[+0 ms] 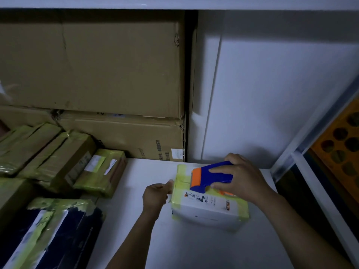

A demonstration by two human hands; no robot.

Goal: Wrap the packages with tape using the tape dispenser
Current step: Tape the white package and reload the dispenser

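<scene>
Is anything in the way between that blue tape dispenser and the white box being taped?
Nothing visible. The tape dispenser, gripped by the right hand, rests on top of the box. The left hand holds the box's left edge, beside the dispenser, not under it.

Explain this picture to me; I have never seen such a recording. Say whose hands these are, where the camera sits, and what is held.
No machine: a person works with bare hands, filmed by one camera on their head, looking down. The right hand grips a blue and orange tape dispenser on a white package partly wrapped in yellow-green tape. The left hand touches the package's left edge with its thumb. The package lies on a white table; taped packages and cardboard boxes sit at left.
</scene>
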